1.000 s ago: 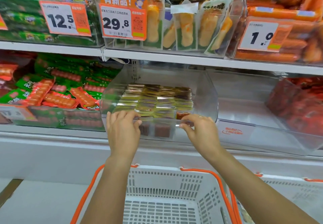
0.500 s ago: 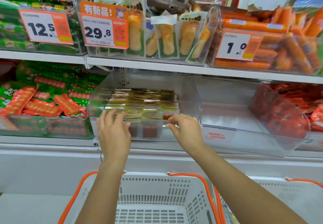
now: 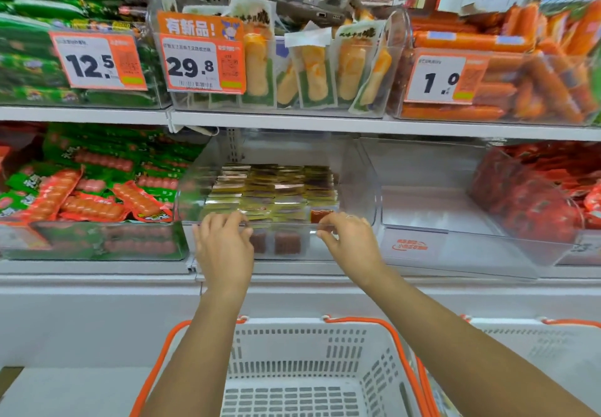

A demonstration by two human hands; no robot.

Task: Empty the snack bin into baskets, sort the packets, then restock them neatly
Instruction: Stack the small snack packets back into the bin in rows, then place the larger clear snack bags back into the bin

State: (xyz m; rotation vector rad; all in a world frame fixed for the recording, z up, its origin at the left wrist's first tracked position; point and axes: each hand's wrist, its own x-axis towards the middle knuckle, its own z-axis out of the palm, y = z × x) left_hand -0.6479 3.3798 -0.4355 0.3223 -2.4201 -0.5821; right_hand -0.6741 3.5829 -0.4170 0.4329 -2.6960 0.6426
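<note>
The clear plastic snack bin point(image 3: 357, 182) sits on the lower shelf at the centre. It holds neat rows of small gold and brown snack packets point(image 3: 276, 189). My left hand point(image 3: 224, 247) curls its fingers over the left part of the bin's front rim. My right hand point(image 3: 351, 244) pinches the rim further right, beside a reddish-brown packet point(image 3: 322, 216). Two dark packets point(image 3: 286, 242) show through the bin's front wall between my hands. A white basket with orange handles point(image 3: 292, 345) stands directly below my forearms.
A second white basket point(image 3: 520, 345) stands at the right. An empty clear bin point(image 3: 455, 208) is to the right of the snack bin, and a bin of green and red sausage packs point(image 3: 91, 195) to its left. The upper shelf point(image 3: 325, 124) overhangs with stocked bins and price tags.
Both hands have stayed on the bin's front rim. My head has shifted, so the shelf sits a little further left in view. The bin has not visibly moved.
</note>
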